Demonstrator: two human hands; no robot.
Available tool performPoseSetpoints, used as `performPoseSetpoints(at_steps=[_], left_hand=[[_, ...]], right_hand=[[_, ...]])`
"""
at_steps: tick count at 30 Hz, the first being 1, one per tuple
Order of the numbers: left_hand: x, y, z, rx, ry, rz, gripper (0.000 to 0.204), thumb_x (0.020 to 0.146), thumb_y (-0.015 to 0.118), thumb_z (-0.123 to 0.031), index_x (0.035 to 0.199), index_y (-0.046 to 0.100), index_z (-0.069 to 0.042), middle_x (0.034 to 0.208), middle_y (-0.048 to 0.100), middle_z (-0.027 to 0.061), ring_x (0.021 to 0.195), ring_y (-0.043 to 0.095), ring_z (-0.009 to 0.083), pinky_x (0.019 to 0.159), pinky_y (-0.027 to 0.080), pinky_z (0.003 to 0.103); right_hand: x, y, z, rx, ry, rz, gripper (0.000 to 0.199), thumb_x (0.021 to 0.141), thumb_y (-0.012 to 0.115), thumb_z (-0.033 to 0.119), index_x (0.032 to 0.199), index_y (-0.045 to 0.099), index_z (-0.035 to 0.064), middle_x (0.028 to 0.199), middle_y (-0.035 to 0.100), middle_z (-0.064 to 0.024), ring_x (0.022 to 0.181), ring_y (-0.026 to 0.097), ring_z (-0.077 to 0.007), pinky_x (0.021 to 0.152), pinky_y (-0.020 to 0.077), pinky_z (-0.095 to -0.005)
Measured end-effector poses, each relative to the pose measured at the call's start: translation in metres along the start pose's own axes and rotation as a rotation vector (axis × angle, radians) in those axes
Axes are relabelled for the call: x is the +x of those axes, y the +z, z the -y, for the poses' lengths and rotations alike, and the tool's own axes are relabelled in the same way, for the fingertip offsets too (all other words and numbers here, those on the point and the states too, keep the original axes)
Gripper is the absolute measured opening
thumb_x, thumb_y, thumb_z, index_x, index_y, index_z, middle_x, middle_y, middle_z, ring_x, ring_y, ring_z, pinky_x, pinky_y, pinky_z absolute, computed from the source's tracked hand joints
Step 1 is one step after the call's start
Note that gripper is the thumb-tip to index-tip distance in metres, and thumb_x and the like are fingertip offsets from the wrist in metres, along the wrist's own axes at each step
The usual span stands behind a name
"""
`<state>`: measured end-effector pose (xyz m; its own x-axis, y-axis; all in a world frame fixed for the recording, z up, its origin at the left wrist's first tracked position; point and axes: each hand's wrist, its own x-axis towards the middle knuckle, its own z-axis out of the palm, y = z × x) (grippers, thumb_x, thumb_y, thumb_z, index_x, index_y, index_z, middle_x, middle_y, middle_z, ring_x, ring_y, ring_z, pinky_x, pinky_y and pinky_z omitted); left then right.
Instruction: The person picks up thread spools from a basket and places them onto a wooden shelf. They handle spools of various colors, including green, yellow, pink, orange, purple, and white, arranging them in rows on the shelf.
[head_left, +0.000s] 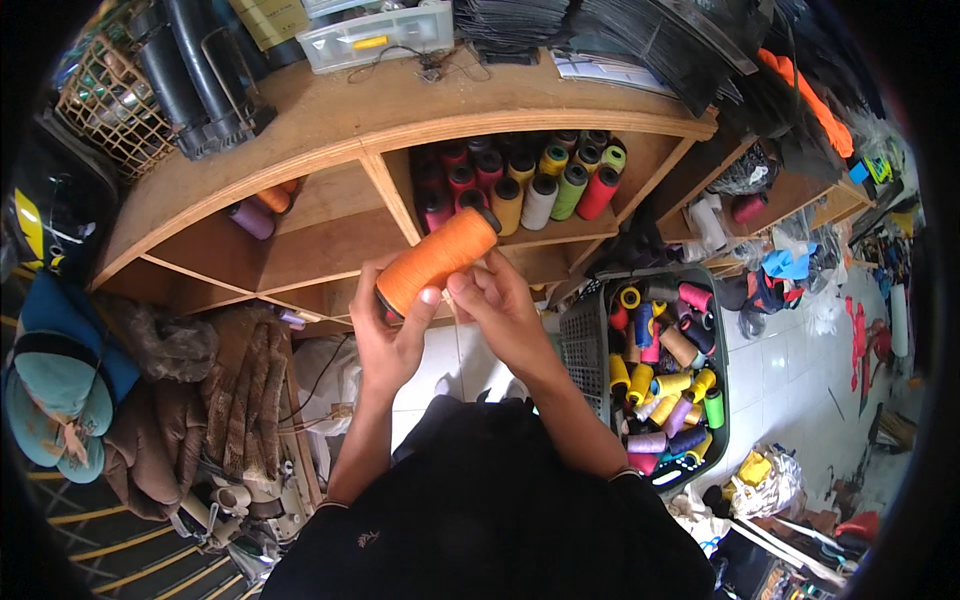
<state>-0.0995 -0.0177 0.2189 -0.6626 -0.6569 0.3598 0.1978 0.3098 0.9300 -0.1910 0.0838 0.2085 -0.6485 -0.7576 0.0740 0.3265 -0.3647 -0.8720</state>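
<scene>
From the head view we look down on our two hands meeting in front of a wooden shelf unit (330, 225). Our left hand (385, 335) is closed around the lower end of an orange thread spool (438, 258), thumb pressed against its side, so the spool sits tilted, its black top cap pointing up toward the shelf's middle compartment. Our right hand (500, 305) is pinched shut at the fingertips right beside the spool's lower end, touching it or nearly so; we judge that it is picking at the loose thread end, though the strand itself is too fine to see. The step in hand looks like finding and freeing that end, and the next move calls for a steady left grip while the right fingers draw the strand clear without letting it slip back into the winding. The spool is full, evenly wound, bright orange with a dark core. Behind it, in the upper right compartment, stand rows of thread spools (530, 185) in red, yellow, green and white. Beside our right forearm a dark plastic crate (590, 350) on the tiled floor holds many more mixed spools.
</scene>
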Motion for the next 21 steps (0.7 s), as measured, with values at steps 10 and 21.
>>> performPoseSetpoints(at_steps=[10, 21], left_hand=[[-0.006, -0.033, -0.002, 0.231, 0.042, 0.327, 0.046, 0.073, 0.078, -0.011, 0.111, 0.056, 0.002, 0.1, 0.064, 0.0152, 0.093, 0.064, 0.0253, 0.083, 0.048, 0.035], [-0.004, -0.014, -0.012, 0.253, 0.154, 0.347, 0.042, 0.07, 0.078, -0.008, 0.107, 0.057, 0.0, 0.093, 0.064, 0.0119, 0.084, 0.064, 0.0185, 0.077, 0.049, 0.03]], right_hand=[[0.007, -0.003, 0.092, -0.808, -0.148, 0.075, 0.025, 0.09, 0.064, 0.014, 0.07, 0.054, 0.0027, 0.06, 0.035, 0.0086, 0.056, 0.028, -0.0004, 0.049, 0.0209, -0.0221], [0.03, 0.003, 0.118, -0.955, -0.237, 0.322, 0.025, 0.088, 0.066, 0.016, 0.071, 0.056, 0.0015, 0.052, 0.037, 0.0023, 0.048, 0.03, -0.0033, 0.044, 0.0218, -0.0267]])
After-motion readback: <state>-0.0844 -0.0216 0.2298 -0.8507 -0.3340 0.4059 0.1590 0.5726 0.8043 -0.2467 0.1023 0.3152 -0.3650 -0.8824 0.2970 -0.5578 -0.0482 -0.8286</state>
